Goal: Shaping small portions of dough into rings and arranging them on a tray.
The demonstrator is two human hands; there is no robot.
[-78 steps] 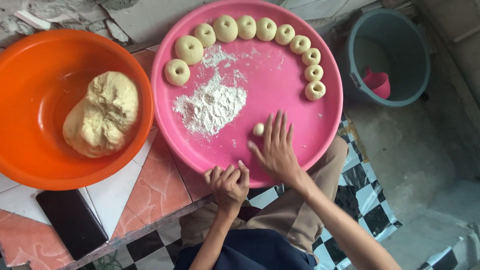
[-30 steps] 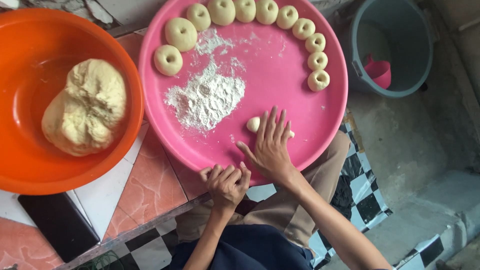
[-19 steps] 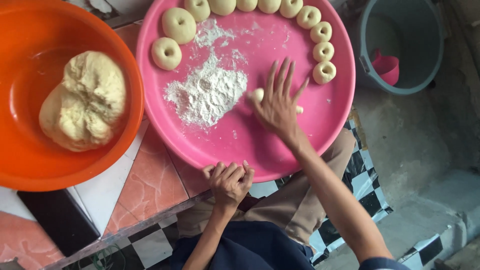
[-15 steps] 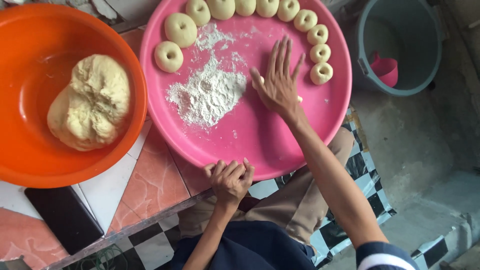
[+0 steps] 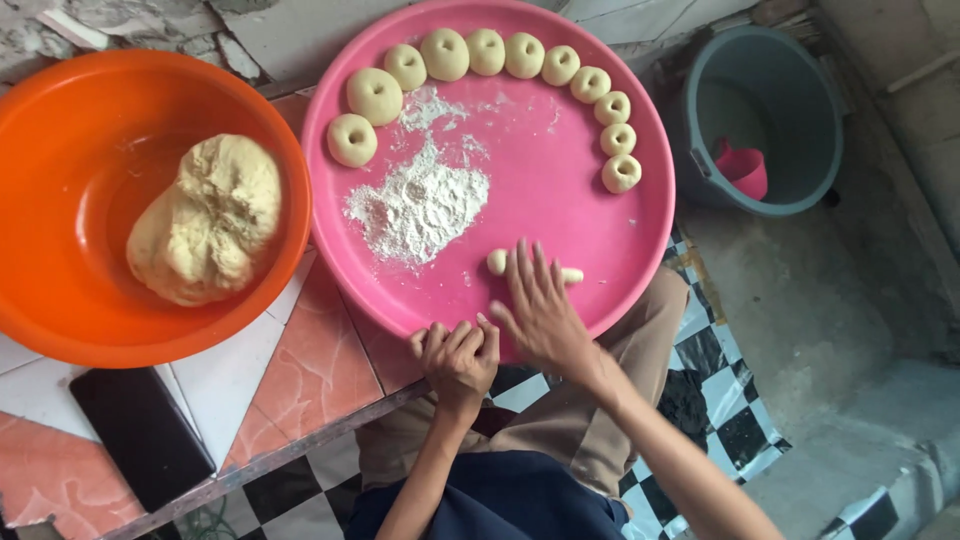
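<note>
My right hand (image 5: pixel 540 310) lies flat with fingers spread on a short rope of dough (image 5: pixel 497 262) in the near part of the round pink tray (image 5: pixel 560 180). The rope's two ends stick out on either side of my fingers. My left hand (image 5: pixel 458 356) is curled on the tray's near rim, holding it. A curved row of several dough rings (image 5: pixel 486 52) lines the tray's far rim. A pile of white flour (image 5: pixel 420 205) sits left of the tray's middle.
An orange basin (image 5: pixel 60 320) on the left holds a big lump of dough (image 5: pixel 208 220). A black phone (image 5: pixel 140 432) lies on the tiled counter's near edge. A grey bucket (image 5: pixel 790 60) with a pink scoop (image 5: pixel 742 168) stands on the floor at right.
My right hand has slid from the middle of the tray back toward me, rolling the dough piece from a ball into a short rope. The left hand has stayed on the rim.
</note>
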